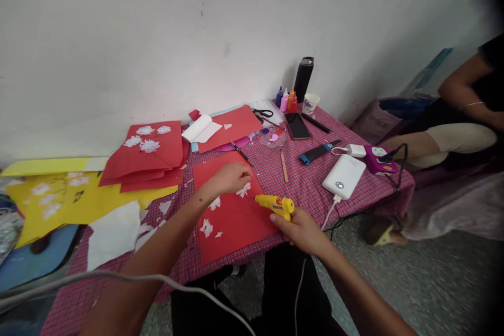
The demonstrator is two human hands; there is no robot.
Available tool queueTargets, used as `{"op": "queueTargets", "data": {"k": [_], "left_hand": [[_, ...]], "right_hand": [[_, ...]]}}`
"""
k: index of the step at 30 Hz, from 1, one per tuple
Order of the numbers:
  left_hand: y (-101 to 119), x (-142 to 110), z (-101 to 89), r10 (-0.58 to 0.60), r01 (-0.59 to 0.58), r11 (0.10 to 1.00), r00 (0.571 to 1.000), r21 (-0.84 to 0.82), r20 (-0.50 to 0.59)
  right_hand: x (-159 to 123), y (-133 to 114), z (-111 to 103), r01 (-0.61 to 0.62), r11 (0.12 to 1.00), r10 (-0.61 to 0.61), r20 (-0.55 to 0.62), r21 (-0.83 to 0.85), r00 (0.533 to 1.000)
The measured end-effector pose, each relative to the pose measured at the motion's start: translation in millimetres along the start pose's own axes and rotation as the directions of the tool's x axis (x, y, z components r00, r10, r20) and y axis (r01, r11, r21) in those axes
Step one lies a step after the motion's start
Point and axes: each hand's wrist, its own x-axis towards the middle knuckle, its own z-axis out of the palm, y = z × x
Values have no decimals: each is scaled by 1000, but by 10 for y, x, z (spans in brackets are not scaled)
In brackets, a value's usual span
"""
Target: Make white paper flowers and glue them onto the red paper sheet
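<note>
My right hand (pixel 301 231) is wrapped round the handle of a yellow hot glue gun (pixel 271 202). Its nozzle points left, close to a white paper flower (pixel 244 190) on a red sheet of paper (pixel 232 220). Over the top of that sheet is my left hand (pixel 233 177), fingers curled and closed just above the same flower; whatever they may pinch is hidden. Two more white paper flowers, one partly by my left wrist (pixel 214 203) and one lower left (pixel 206 228), lie on the sheet, with a small white scrap (pixel 219 234) beside them.
Stacked red sheets with white flowers (pixel 145 163) and yellow paper (pixel 82 199) lie left. A phone (pixel 298 126), box cutter (pixel 318 152), white power bank (pixel 344 176) and paint bottles (pixel 285 101) are on the right. A cable crosses the foreground; a person sits at far right.
</note>
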Motion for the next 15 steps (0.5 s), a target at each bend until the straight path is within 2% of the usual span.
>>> {"op": "queueTargets", "data": {"k": [3, 6, 10, 15], "left_hand": [[-10, -84, -43, -11, 10, 1000, 999, -25, -43], [-50, -301, -97, -51, 37, 995, 986, -94, -156], [-192, -820, -93, -138, 102, 984, 954, -143, -266], [-403, -1539, 134, -341, 280, 934, 882, -221, -326]], "right_hand": [[0, 10, 2, -4, 999, 4, -15, -42, 1000], [2, 19, 0, -15, 999, 14, -17, -43, 1000], [1, 25, 0, -56, 998, 56, 0, -39, 998], [-1, 17, 11, -127, 990, 127, -15, -61, 992]]}}
